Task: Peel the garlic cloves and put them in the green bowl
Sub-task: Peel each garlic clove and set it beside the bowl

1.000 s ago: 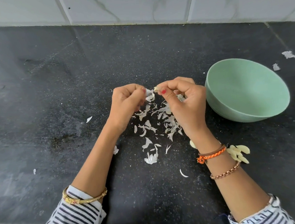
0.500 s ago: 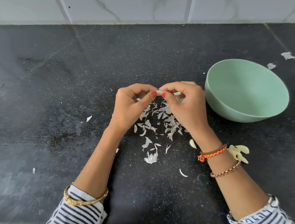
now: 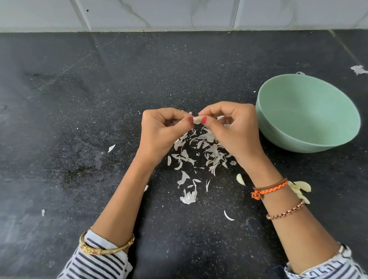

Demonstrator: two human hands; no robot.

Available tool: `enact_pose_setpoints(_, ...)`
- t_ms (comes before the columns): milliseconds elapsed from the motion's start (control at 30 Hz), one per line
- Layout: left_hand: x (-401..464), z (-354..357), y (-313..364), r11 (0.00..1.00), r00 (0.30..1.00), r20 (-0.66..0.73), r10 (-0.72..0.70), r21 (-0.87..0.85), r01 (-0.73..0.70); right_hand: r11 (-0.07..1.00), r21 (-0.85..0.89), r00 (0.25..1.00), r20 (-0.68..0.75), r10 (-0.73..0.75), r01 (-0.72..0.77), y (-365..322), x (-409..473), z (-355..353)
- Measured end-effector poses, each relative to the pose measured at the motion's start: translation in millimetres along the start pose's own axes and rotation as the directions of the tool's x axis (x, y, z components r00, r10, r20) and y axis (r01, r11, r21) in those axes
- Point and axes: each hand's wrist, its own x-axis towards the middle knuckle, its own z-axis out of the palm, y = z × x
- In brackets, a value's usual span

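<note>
A small pale garlic clove is pinched between the thumbs and fingertips of both hands above the black counter. My left hand holds its left end and my right hand its right end, fingers curled. The green bowl stands right of my right hand, tilted, and looks empty inside. A pile of white garlic skins lies under my hands. Several pale cloves lie by my right wrist, and one clove lies just left of it.
The black stone counter meets a white tiled wall at the back. Stray skin flakes lie far right beyond the bowl, another skin flake to the left. The counter's front edge runs below my sleeves.
My hands have closed together on the clove; a second ago they were slightly apart with a skin piece in the left fingers. Now both pinch the clove's ends.
</note>
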Motion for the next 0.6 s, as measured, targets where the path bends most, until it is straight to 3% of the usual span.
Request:
enact_pose_setpoints(133, -0.2, 4.3, 3.2, 0.988, 0.998, -0.027, -0.051, -0.148, 0.047, 0.896, 0.436, 0.994, 0.098, 0.043, -0.082, -12.7, -0.5, -3.0)
enact_pose_setpoints(233, 2.8, 0.8, 1.7, 0.989, 0.991, -0.093, -0.101, -0.122, 0.089, 0.816, 0.576, 0.999, 0.03, 0.029, -0.041, -14.9, 0.2, -4.8)
enact_pose_setpoints(367, 2.8, 0.5, 1.1, 0.992, 0.987, -0.143, -0.069, -0.114, 0.052, 0.878, 0.477, 0.997, -0.036, 0.061, -0.037, -16.9, 0.7, -3.6)
enact_pose_setpoints(467, -0.7, 4.8, 0.3, 0.999, 0.997, -0.064, 0.036, -0.024, -0.037, 0.937, 0.347, 0.995, -0.077, 0.057, -0.027, -14.0, 0.6, -1.9)
enact_pose_setpoints(600, -3.9, 11.0, 6.7, 0.992, 0.999, 0.02, 0.036, -0.121, -0.033, 0.997, -0.013, 0.983, -0.169, -0.075, 0.073, -4.1, -0.1, 2.9)
